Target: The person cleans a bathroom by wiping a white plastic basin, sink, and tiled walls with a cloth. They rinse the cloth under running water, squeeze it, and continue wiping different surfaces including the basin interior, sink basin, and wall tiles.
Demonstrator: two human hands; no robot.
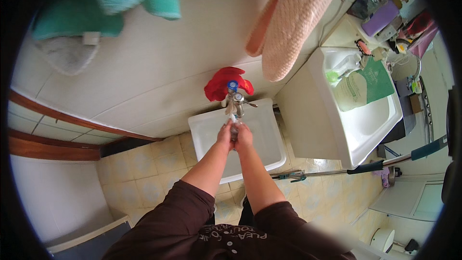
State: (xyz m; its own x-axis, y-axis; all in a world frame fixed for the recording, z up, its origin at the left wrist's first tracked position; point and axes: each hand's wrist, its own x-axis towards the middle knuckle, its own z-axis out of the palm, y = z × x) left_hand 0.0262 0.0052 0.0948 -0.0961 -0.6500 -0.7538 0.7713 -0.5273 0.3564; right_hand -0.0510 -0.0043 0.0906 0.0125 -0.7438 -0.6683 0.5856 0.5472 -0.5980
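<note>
My left hand (pixel 225 134) and my right hand (pixel 243 135) are close together under the spout of a metal faucet (pixel 236 101), above a white sink basin (pixel 263 133). Between them is something clear or whitish, possibly water or a small object; it is too small to tell. The fingers are partly hidden, so their grip does not show. A blue cap tops one part of the faucet, and a lever sticks out to its right. Behind the faucet a red cloth (pixel 216 87) hangs against the tiled wall.
Towels in green (pixel 79 14) and pink (pixel 292 32) hang on the wall. At right, a white washbasin (pixel 371 126) holds a green and white packet (pixel 375 79), with bottles, one purple (pixel 380 18), beyond it. A mop pole (pixel 393 161) crosses the right side above the tiled floor (pixel 144 173).
</note>
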